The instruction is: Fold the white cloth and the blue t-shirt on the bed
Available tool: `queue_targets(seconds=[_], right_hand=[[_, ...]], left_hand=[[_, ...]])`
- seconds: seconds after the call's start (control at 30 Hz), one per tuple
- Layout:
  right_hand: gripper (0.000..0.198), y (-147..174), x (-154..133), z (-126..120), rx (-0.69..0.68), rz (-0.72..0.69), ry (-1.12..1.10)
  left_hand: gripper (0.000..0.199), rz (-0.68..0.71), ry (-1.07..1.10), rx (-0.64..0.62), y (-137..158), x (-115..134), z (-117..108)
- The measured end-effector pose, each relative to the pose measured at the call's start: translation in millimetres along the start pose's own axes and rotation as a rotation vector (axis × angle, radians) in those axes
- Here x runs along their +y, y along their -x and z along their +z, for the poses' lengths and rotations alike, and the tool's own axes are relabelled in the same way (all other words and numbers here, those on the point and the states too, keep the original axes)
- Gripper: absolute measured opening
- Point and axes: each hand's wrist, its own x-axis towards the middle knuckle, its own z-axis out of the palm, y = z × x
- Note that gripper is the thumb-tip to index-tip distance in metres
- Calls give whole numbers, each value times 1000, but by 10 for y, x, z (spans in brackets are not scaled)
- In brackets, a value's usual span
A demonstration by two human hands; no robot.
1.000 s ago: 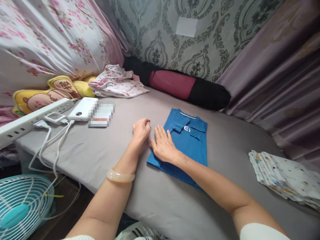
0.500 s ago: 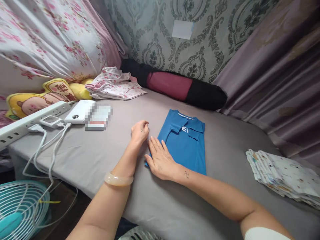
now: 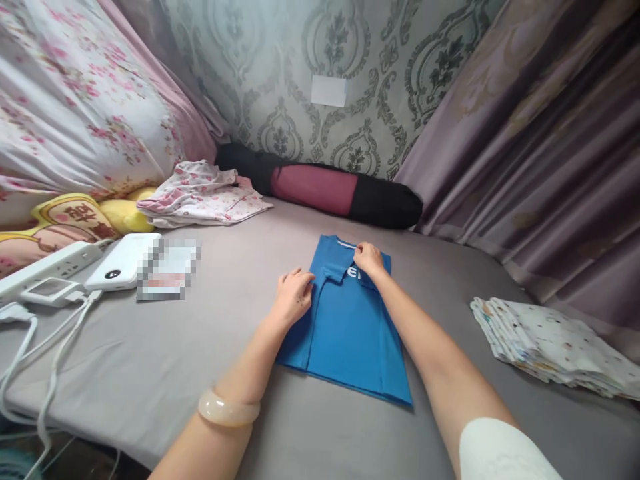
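Observation:
A blue shirt (image 3: 347, 333) lies flat with its sides folded inward, its short sleeves and white lettering showing near the collar. My right hand (image 3: 370, 259) pinches the fabric by the collar on the right. On the shirt's left edge rests my left hand (image 3: 295, 295), its fingers loosely bent and apart, with no cloth visibly gripped; its thumb is hidden. A pale bangle (image 3: 229, 409) circles my left wrist.
A grey-sheeted bed (image 3: 210, 360) lies beneath. Folded patterned cloths (image 3: 550, 347) are stacked at right. A black and maroon roll (image 3: 315, 190) lies along the wall beside crumpled pink-print clothing (image 3: 205, 197). At left are a power strip (image 3: 65, 267), a white power bank (image 3: 123, 263) and cables.
My right hand has moved from the shirt's lower left up to its collar and closed on the fabric. My left hand has come onto the left edge. The shirt's lower part now shows.

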Motion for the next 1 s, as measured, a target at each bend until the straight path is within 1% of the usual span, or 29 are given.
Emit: queue_targets(seconds=[0.13, 0.3, 0.37, 0.47, 0.53, 0.6, 0.7, 0.77, 0.9, 1.0], right_hand=[[28, -62, 50, 97, -39, 50, -8], [26, -87, 30, 142, -29, 85, -53], [28, -96, 37, 149, -33, 92, -81], [36, -95, 37, 154, -22, 87, -123], [36, -86, 11, 148, -9, 70, -155], [31, -73, -43, 136, -2, 44, -185], [29, -47, -167, 122, 12, 3, -219], [29, -19, -263, 130, 45, -32, -232], [28, 85, -445, 197, 102, -126, -203], [26, 204, -550, 266, 97, -199, -144]], left_hand=[[31, 25, -23, -7, -30, -42, 30], [31, -18, -17, 10, -64, -78, 21], [29, -42, -11, 29, -72, -85, 7], [28, -76, 2, 51, -85, -100, -17], [27, -93, 16, 66, -95, -116, -30], [26, -107, 29, 83, -104, -134, -36], [27, -123, 40, 96, -111, -150, -41], [27, -125, 46, 97, -111, -151, -46], [28, -135, 47, 115, -105, -141, -53], [28, -149, 46, 130, -100, -139, -51]])
